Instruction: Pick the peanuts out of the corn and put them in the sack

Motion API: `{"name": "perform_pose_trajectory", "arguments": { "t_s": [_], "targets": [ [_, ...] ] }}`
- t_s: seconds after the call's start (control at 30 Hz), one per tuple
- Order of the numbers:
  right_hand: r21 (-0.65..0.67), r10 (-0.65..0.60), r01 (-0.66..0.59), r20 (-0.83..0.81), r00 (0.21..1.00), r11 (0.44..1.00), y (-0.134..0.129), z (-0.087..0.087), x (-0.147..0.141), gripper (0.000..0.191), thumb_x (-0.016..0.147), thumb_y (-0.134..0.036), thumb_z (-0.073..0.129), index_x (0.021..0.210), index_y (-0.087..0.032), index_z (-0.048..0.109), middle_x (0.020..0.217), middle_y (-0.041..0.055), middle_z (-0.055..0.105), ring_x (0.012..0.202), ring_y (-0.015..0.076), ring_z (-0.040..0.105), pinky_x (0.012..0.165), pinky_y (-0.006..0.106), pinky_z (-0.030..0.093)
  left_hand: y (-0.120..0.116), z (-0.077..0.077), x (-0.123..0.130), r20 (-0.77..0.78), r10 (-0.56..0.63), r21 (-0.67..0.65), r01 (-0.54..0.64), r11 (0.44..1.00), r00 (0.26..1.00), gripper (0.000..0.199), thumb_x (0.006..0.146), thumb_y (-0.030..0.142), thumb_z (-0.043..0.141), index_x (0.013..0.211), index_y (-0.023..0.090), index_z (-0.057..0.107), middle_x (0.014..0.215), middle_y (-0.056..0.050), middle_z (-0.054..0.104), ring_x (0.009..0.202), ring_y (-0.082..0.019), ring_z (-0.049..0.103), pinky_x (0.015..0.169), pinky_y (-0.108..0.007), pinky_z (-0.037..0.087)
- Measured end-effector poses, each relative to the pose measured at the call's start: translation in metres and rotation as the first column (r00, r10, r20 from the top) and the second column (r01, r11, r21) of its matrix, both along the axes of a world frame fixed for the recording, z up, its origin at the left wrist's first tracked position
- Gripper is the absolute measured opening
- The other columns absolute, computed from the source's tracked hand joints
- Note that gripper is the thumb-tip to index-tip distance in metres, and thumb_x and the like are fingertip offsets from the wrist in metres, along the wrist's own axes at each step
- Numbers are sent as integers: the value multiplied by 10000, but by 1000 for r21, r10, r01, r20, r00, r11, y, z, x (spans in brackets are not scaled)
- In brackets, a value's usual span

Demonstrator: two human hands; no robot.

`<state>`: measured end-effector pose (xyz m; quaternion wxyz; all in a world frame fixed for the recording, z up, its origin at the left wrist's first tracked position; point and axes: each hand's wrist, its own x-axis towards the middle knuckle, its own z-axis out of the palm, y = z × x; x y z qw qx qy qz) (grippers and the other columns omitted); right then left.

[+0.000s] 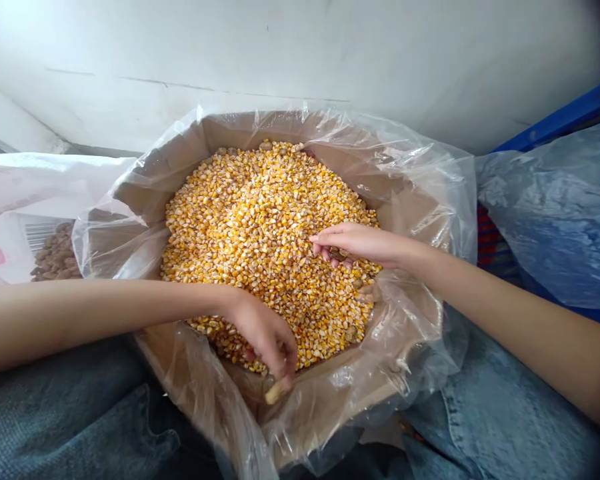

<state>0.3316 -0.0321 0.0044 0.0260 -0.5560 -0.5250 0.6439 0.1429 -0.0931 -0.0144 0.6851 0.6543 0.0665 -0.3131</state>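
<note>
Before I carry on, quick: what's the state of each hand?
Left hand: closed, pinching a pale yellow, oblong piece.
Right hand: loosely closed, fingers curled under small, rough brown lumps.

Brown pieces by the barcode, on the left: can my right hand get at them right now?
Probably not directly: your right hand is across the corn, and the raised plastic liner stands between it and the brown pieces.

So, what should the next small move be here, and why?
I'd probably lift the left hand clear of the liner: its fingertips seem to pinch a tan piece low, near the corn kernels.
</note>
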Motion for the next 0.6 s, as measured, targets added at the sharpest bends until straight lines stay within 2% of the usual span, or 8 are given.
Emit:
{"name": "perform_pose_trajectory", "arguments": {
  "t_s": [0.03,0.1,0.2,0.27,0.4,0.47,0.53,0.6],
  "targets": [
    [-2,-2,2,-3,1000,1000,0,0,0,228,739,-404,510,673,-196,578,657,28,524,496,80,451,402,199,305,6,3,2,-28,70,-204,-75,976,997,146,736,285,444,756,174,538,541,34,473,449,-82,406,442,-193,385],
    [-9,-6,6,-12,1000,1000,0,-1,1,236,734,-413,514,671,-195,578,657,29,526,500,80,451,398,194,301,14,6,3,-100,233,-412,-254,875,967,164,774,264,338,762,183,480,541,34,396,446,-83,356,440,-198,389],
    [-20,-15,15,-19,1000,1000,0,-2,1,241,718,-424,530,670,-194,580,657,31,531,511,84,458,393,189,299,16,8,4,-122,302,-544,-318,777,946,214,793,232,238,731,188,438,565,26,369,447,-85,341,440,-207,395],
    [-23,-15,15,-20,1000,1000,0,-3,2,234,713,-419,538,667,-193,580,653,30,527,512,85,460,394,189,304,16,9,5,-120,274,-516,-295,804,954,271,815,280,218,729,182,456,583,19,408,452,-84,376,437,-211,400],
    [-21,4,-5,-21,1000,1000,-1,-3,1,212,727,-395,527,665,-199,579,646,27,523,505,84,459,402,195,316,10,8,3,-42,92,-174,-98,980,995,234,760,348,430,746,172,585,511,33,479,432,-81,422,402,-185,344],
    [-18,5,-5,-16,1000,1000,-1,-2,0,201,731,-383,524,665,-201,579,641,27,525,501,84,458,405,198,317,3,4,-4,33,-30,140,25,990,999,84,656,213,553,629,183,627,444,41,500,418,-83,435,424,-186,331],
    [-16,3,-3,-7,1000,1000,-1,-1,0,191,728,-372,530,662,-201,581,633,27,527,498,84,456,408,202,318,-9,-1,-15,54,-97,509,57,859,994,129,547,89,594,467,190,602,403,32,517,422,-101,459,461,-210,338],
    [-14,6,-6,0,1000,1000,-1,-1,0,187,727,-365,532,655,-200,582,630,27,527,498,84,454,411,204,321,-22,-8,-27,36,-115,766,46,641,993,200,497,45,605,372,193,552,402,8,535,445,-126,487,481,-237,340]
  ]
}}
